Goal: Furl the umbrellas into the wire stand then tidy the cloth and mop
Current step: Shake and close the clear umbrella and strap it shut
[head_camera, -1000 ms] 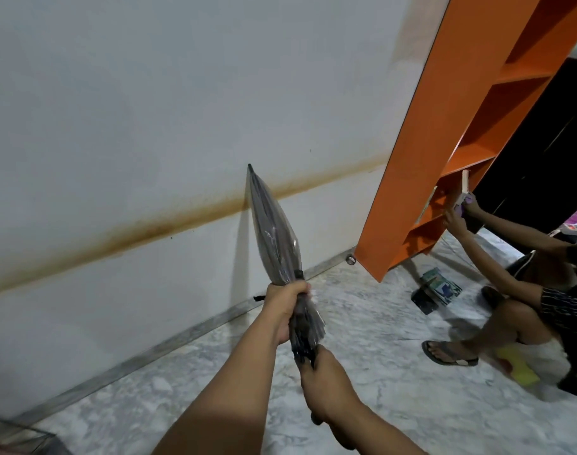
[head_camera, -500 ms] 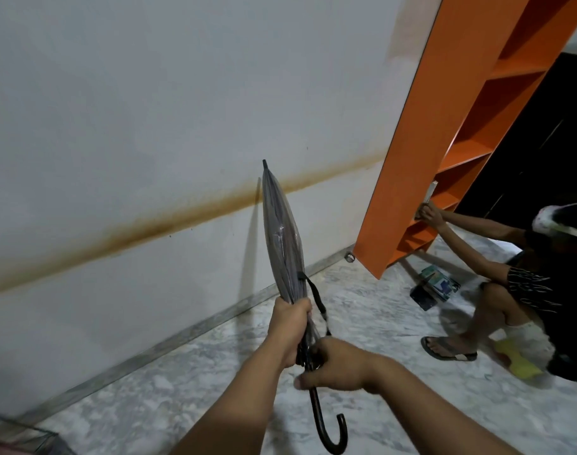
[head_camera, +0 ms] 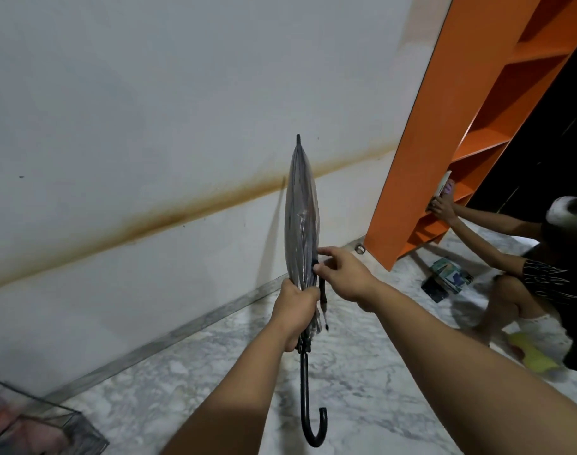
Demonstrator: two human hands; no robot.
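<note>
A furled clear-plastic umbrella point(head_camera: 301, 211) with a black tip and black hooked handle stands upright in front of me, tip up. My left hand point(head_camera: 295, 311) is wrapped around its lower canopy, just above the shaft. My right hand point(head_camera: 344, 274) reaches in from the right and pinches the black tie strap against the canopy with thumb and fingers. The wire stand point(head_camera: 47, 425) shows at the bottom left corner, dark mesh with something pinkish inside. No cloth or mop can be made out.
A white wall point(head_camera: 149, 110) with a brown stain line faces me. An orange shelf unit point(head_camera: 470, 126) stands at the right. A person point(head_camera: 543, 280) crouches beside it, hands on a shelf. Small items point(head_camera: 449, 279) lie on the marble floor point(head_camera: 362, 372).
My right hand left the shaft and rose to the strap on the canopy. The umbrella now stands more upright, and its hooked handle hangs free below my left hand.
</note>
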